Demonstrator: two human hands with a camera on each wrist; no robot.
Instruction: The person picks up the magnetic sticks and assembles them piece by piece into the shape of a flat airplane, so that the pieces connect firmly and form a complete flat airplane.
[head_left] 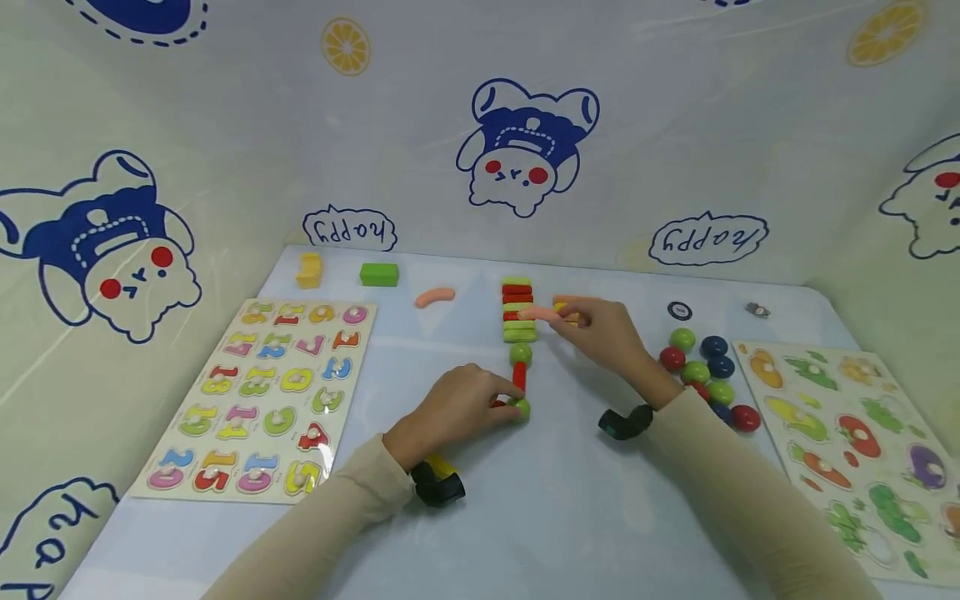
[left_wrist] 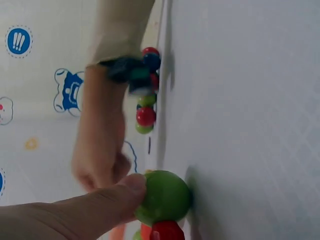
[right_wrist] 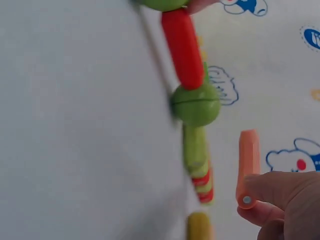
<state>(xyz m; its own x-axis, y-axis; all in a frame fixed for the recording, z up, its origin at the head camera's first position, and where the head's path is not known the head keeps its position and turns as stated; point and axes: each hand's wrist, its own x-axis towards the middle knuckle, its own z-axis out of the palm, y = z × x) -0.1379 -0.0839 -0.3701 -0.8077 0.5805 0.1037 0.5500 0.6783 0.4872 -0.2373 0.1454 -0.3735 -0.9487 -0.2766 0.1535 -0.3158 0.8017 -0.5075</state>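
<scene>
My left hand (head_left: 461, 408) pinches a green ball (left_wrist: 165, 197), its thumb against the side in the left wrist view. A red magnetic stick (right_wrist: 182, 50) joins this ball to another green ball (head_left: 521, 354) farther away. Another red stick (left_wrist: 167, 231) lies by the pinched ball, partly hidden by my left hand. My right hand (head_left: 600, 329) holds a curved salmon-pink magnetic stick (right_wrist: 248, 162) by one end between thumb and fingers. That stick is raised over a row of yellow-green and red sticks (head_left: 517, 336). Orange and yellow sticks (head_left: 576, 298) lie behind my right hand, partly covered.
A number puzzle board (head_left: 288, 400) lies left, a vegetable puzzle board (head_left: 847, 417) right. Several coloured balls (head_left: 697, 371) cluster beside the right forearm. Toward the back are a yellow block (head_left: 309, 271), green block (head_left: 379, 275), curved pink stick (head_left: 435, 297) and black disc (head_left: 679, 311).
</scene>
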